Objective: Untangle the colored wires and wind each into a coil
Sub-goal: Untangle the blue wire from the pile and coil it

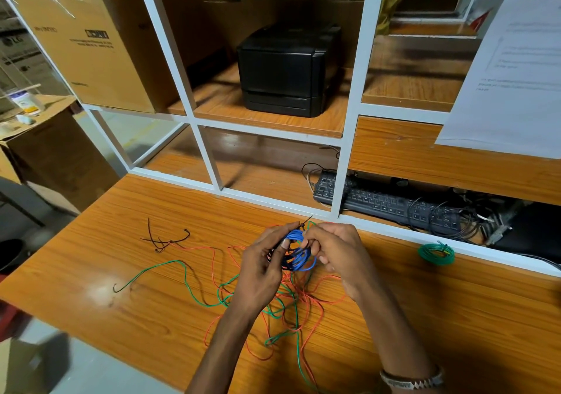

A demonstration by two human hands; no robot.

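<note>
A blue wire coil (299, 249) is held up between both hands above the wooden table (151, 302). My left hand (264, 267) grips its left side, thumb on the loops. My right hand (332, 249) pinches the right side. A black cable tie (304, 223) sticks up from the top of the coil. Under my hands lies a loose tangle of green wire (170, 263) and red wire (315, 308). A finished green coil (436, 254) lies at the right near the white frame.
Loose black cable ties (165, 239) lie on the table at the left. A white frame partition (273, 199) borders the table's far edge, with a black keyboard (385, 204) and cables behind it. A black printer (288, 69) sits on the shelf above.
</note>
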